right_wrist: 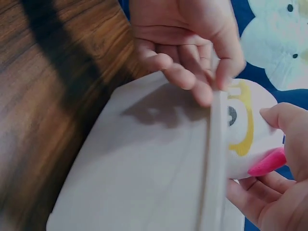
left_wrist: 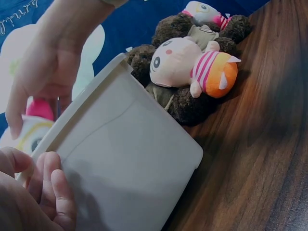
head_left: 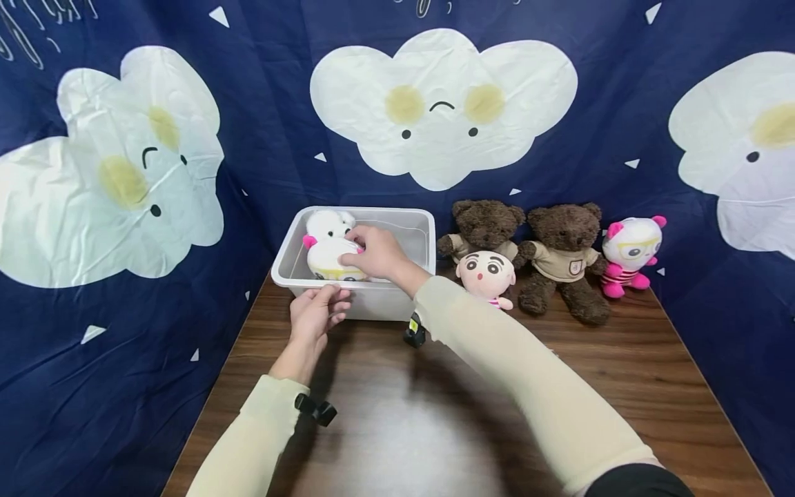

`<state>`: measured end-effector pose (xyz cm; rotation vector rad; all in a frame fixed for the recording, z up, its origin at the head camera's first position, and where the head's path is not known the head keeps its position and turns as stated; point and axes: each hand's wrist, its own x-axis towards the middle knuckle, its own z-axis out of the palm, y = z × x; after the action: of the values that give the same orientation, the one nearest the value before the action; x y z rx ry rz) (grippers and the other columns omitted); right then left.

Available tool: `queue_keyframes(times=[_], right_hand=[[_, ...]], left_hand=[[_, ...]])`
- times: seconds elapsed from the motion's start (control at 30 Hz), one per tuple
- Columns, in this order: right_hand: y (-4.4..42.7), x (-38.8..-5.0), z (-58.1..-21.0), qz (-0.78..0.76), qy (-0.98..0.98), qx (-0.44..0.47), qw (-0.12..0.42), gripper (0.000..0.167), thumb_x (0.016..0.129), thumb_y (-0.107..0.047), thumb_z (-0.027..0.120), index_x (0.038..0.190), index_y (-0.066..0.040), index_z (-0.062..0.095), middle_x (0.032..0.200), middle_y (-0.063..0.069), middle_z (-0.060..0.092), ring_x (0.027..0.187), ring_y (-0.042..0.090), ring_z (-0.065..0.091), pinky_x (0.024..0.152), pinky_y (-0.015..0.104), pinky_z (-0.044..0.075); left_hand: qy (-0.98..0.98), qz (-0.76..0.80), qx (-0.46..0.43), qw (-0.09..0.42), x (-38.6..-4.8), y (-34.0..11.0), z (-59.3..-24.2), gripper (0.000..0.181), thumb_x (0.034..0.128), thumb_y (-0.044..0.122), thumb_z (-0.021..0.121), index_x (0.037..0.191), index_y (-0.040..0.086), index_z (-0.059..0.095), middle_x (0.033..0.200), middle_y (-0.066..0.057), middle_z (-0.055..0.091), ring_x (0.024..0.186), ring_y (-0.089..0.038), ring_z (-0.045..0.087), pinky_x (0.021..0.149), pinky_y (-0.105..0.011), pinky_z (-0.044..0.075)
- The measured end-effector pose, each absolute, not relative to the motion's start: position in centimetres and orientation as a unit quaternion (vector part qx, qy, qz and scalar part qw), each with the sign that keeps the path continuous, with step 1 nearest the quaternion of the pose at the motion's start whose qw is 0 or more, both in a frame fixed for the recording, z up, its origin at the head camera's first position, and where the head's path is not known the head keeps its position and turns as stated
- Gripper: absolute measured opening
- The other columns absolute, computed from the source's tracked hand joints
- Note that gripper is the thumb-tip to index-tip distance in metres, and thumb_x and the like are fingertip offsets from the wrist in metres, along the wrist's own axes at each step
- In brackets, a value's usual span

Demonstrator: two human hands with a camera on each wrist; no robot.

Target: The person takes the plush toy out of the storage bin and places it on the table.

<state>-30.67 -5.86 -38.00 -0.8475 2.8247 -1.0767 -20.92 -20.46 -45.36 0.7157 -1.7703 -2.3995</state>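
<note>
While looking down into the grey bin [head_left: 373,304], lost the lower part of the white pink-eared plush [head_left: 326,255] behind the near rim, with its yellow spectacles partly cut by that edge. Found it inside, at the left end. Saw it gripped there by the right hand [head_left: 375,254], drawn in round it, thumb on the head and fingers bent below the pink ear; could not fully make out those fingertips, half hidden by plush and rim. Saw the left hand [head_left: 313,310] pinching the near rim between thumb and forefinger, remaining fingers loosely bent by the outer wall. Behind the gripped toy, caught mainly the head of another white plush [head_left: 324,224]. In the left wrist view, met the gripped plush and the left hand cut off at the left edge; in the right wrist view, the right hand cut off at the right.

Counted two toys in the bin and four to its right on the bench [head_left: 410,414]: two brown bears [head_left: 565,231], one large-headed doll [head_left: 484,279] partly covering the bear nearer the bin, and a second spectacled plush [head_left: 633,245]. Counted two black wrist devices [head_left: 315,408], one per wrist, and, on the blue backdrop [head_left: 267,138] seen from the head, three clouds [head_left: 435,76], outer two cut off.
</note>
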Motion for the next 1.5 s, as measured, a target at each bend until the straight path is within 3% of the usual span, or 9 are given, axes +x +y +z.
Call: queue_keyframes(times=[0.27, 0.67, 0.9, 1.1, 1.33, 1.5], right_hand=[[-3.6, -30.6, -36.1, -0.401, 0.874, -0.273, 0.001, 0.047, 0.087, -0.035, 0.082, 0.127, -0.014, 0.069, 0.117, 0.002, 0.075, 0.105, 0.013, 0.068, 0.09, 0.028, 0.055], [0.9, -30.1, -32.3, -0.425, 0.867, -0.258, -0.032, 0.042, 0.085, -0.038, 0.083, 0.122, -0.021, 0.073, 0.104, -0.002, 0.076, 0.091, 0.01, 0.068, 0.079, 0.029, 0.057], [4.4, -29.9, -29.9, -0.458, 0.857, -0.23, -0.048, 0.037, 0.087, -0.038, 0.08, 0.121, -0.023, 0.073, 0.109, 0.0, 0.077, 0.097, 0.012, 0.07, 0.082, 0.031, 0.06], [8.1, -29.5, -28.3, -0.503, 0.833, -0.222, -0.055, 0.04, 0.09, -0.031, 0.08, 0.127, -0.019, 0.072, 0.119, 0.005, 0.076, 0.104, 0.016, 0.072, 0.081, 0.032, 0.063], [13.4, -28.5, -27.5, -0.523, 0.826, -0.189, -0.089, 0.039, 0.088, -0.028, 0.083, 0.122, -0.013, 0.073, 0.112, 0.007, 0.076, 0.094, 0.014, 0.071, 0.072, 0.025, 0.062], [17.7, -27.3, -27.7, -0.52, 0.832, -0.156, -0.114, 0.038, 0.085, -0.029, 0.086, 0.116, -0.009, 0.073, 0.098, -0.006, 0.077, 0.084, 0.009, 0.069, 0.068, 0.02, 0.059]], left_hand=[[-0.578, -0.781, 0.235, 0.04, -21.0, -20.4, -45.3, 0.017, 0.0948, 0.016, 0.067, 0.105, 0.007, 0.057, 0.075, 0.004, 0.077, 0.058, -0.005, 0.069, 0.047, -0.016, 0.054], [-0.581, -0.778, 0.237, 0.042, -21.0, -20.4, -45.3, 0.017, 0.0954, 0.016, 0.066, 0.105, 0.007, 0.056, 0.076, 0.004, 0.078, 0.059, -0.005, 0.07, 0.048, -0.016, 0.054], [-0.585, -0.773, 0.24, 0.04, -20.9, -20.4, -45.2, 0.016, 0.096, 0.017, 0.066, 0.105, 0.007, 0.057, 0.077, 0.005, 0.078, 0.059, -0.005, 0.07, 0.049, -0.016, 0.054], [-0.589, -0.77, 0.241, 0.041, -20.8, -20.6, -45.2, 0.016, 0.0959, 0.017, 0.066, 0.104, 0.007, 0.056, 0.078, 0.005, 0.078, 0.061, -0.005, 0.07, 0.05, -0.016, 0.054], [-0.585, -0.774, 0.24, 0.038, -20.8, -20.5, -45.3, 0.017, 0.0965, 0.017, 0.066, 0.106, 0.008, 0.055, 0.076, 0.006, 0.078, 0.06, -0.005, 0.07, 0.049, -0.016, 0.054], [-0.588, -0.772, 0.236, 0.038, -20.9, -20.5, -45.2, 0.017, 0.0961, 0.017, 0.066, 0.105, 0.007, 0.055, 0.076, 0.006, 0.078, 0.06, -0.005, 0.07, 0.048, -0.016, 0.053]])
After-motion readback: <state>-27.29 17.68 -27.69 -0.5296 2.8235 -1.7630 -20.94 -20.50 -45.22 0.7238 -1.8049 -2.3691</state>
